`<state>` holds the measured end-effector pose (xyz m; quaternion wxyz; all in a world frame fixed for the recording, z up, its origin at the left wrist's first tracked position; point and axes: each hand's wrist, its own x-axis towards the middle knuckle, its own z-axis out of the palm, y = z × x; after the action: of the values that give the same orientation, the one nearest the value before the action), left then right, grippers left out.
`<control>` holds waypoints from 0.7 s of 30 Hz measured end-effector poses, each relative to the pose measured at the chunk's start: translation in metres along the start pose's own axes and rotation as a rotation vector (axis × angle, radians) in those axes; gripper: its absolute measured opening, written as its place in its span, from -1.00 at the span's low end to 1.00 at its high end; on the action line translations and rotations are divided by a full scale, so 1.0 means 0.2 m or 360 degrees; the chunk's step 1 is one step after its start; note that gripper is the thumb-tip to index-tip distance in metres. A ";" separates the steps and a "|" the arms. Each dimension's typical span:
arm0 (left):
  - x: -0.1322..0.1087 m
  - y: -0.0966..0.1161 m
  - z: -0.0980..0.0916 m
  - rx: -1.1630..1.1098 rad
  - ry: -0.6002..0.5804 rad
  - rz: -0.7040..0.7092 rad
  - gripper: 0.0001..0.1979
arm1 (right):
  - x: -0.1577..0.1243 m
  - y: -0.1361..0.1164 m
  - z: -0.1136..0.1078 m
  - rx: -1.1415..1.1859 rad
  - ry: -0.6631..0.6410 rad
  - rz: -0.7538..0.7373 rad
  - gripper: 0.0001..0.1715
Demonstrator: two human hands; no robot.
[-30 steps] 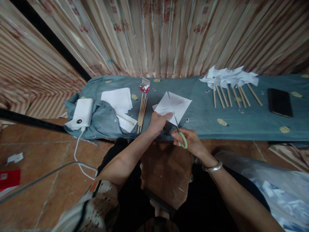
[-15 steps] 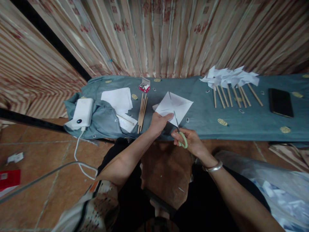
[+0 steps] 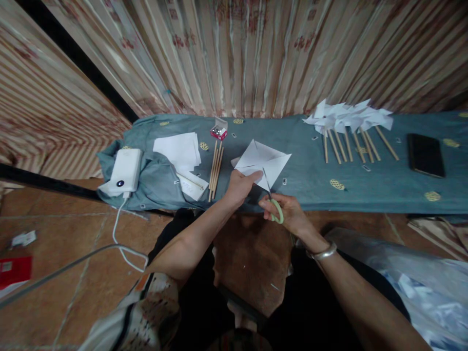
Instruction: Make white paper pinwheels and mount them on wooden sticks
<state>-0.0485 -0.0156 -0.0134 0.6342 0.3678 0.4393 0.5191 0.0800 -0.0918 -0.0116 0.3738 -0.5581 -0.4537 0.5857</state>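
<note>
A square sheet of white paper, turned corner-up with slits running in from its corners, is pinched in my left hand. The thumb lies on top of it; the other fingers are mostly hidden beneath. My right hand grips green-handled scissors, fingers around the loops. The blades reach over the near right edge of the paper, close to my left thumb. Left of the paper lie several thin wooden sticks, side by side. Behind them is a small open red box with shiny small pieces inside.
Paper pinwheels on sticks lie at the right of the cloth-covered table, beside a black phone. At the left are white paper sheets and a white power bank with a cable. A plastic bag stands on the floor at right.
The scissor blades, spread apart over the paper before, have come together along its near right edge. Both hands stay in nearly the same place.
</note>
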 end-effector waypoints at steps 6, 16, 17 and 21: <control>0.00 0.00 0.00 0.0008 0.0001 0.0034 -0.74 | 0.00 0.00 0.00 -0.0013 -0.0007 0.0001 -0.44; 0.04 0.01 -0.03 -0.0027 0.0029 0.0059 -0.72 | -0.06 0.06 -0.09 -0.0782 -0.0097 -0.0147 -0.49; 0.05 0.01 -0.03 -0.0026 0.0031 0.0053 -0.72 | -0.08 0.06 -0.10 -0.0979 -0.0068 -0.0179 -0.49; 0.08 0.02 -0.06 -0.0019 0.0085 0.0017 -0.70 | -0.12 0.10 -0.17 -0.1674 0.0108 -0.0351 -0.54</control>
<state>-0.0598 0.0004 -0.0155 0.6217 0.3524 0.4511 0.5347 0.1184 -0.1162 -0.0216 0.1176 -0.6376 -0.7294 0.2183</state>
